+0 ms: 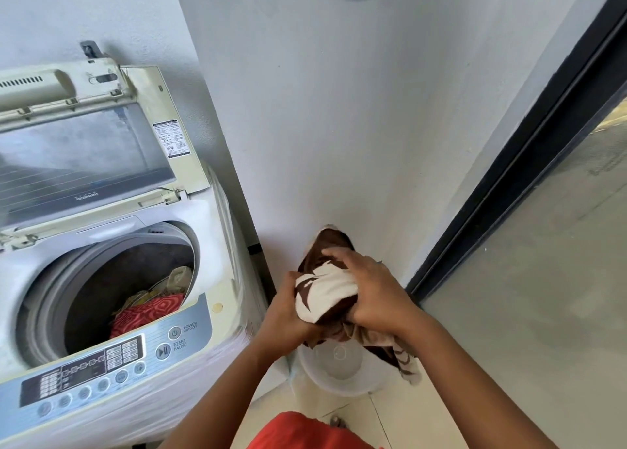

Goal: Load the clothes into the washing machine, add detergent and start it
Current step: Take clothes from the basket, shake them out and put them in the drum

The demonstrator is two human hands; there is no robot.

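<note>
Gripping a bunched brown-and-white patterned towel at centre frame, the left hand and right hand both clench it above a white plastic basin. Its trailing end could snag the basin. At left, the open cream top-loading washing machine holds red patterned clothes.

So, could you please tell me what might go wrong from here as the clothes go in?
1. A tail of the brown and white cloth hangs below both hands, left hand and right hand; it may snag the white basin or the washer's rim.
2. The raised lid could drop.
</note>
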